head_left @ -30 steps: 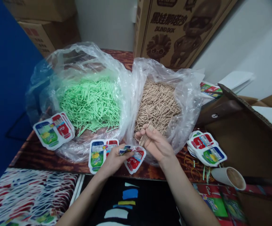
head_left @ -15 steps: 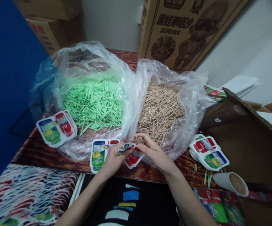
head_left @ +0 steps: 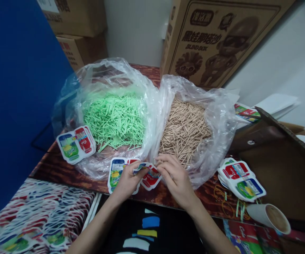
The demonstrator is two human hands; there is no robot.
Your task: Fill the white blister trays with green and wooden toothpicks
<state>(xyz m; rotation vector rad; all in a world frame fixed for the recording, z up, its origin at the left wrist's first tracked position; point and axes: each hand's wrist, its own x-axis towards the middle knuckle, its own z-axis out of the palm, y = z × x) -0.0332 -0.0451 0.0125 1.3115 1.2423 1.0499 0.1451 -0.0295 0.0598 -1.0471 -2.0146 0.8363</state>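
Note:
My left hand (head_left: 131, 178) is closed on a small printed plastic pack (head_left: 151, 178) with a red cola-bottle side facing up. My right hand (head_left: 175, 178) is pinched beside the pack's right edge, and a few brown stick ends seem to show at its fingertips. Just beyond it lies a heap of short brown sticks (head_left: 185, 130) in a clear plastic bag (head_left: 218, 123). Another red-and-green pack (head_left: 114, 175) rests on the table, partly hidden by my left hand. Left of the brown heap, green sticks (head_left: 117, 120) fill a second clear bag (head_left: 151, 113).
Stacked packs lie at the left (head_left: 74, 146) and at the right (head_left: 243, 180). Rubber bands (head_left: 227, 208) and loose green sticks lie near a tilted paper cup (head_left: 270, 217). An open cardboard box (head_left: 287, 169) stands right; a large carton (head_left: 221, 42) stands behind. Many packs (head_left: 46, 215) are heaped lower left.
My right hand has turned over more, so its back faces up and the bundle of brown sticks is mostly hidden. The whole view has shifted slightly. My left hand keeps its hold on the pack.

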